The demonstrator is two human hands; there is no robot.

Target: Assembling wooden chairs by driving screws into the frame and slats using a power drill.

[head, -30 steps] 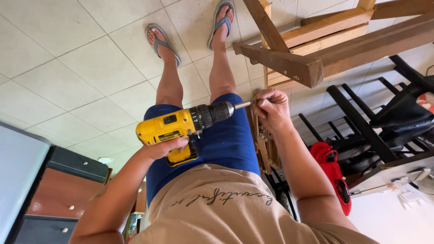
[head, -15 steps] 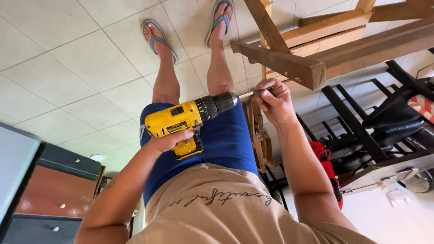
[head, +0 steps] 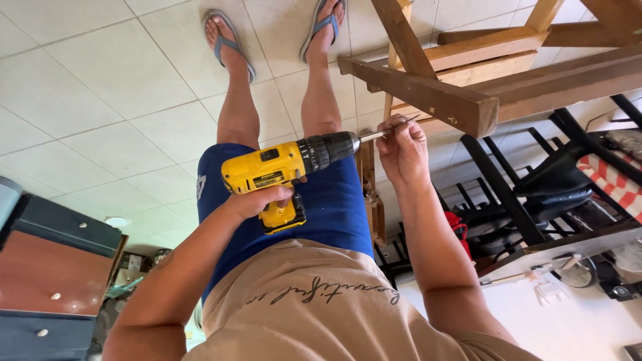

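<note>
Place: looking like a home doubling as a small woodworking space.
Floor: showing pale tiles [head: 87,80], walked in flip-flops [head: 231,43].
Work: standing unfinished timber frame [head: 468,73].
Surroundings: crowding in a drawer cabinet [head: 47,267] and black chair [head: 555,180].

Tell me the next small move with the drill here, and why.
Probably steady the metal bit straight in the chuck before pulling the trigger. The right hand pinches the bit at its tip, just below the wooden beam, while the left hand grips the yellow drill by its handle. The fingers look too close to spin it safely.
</note>
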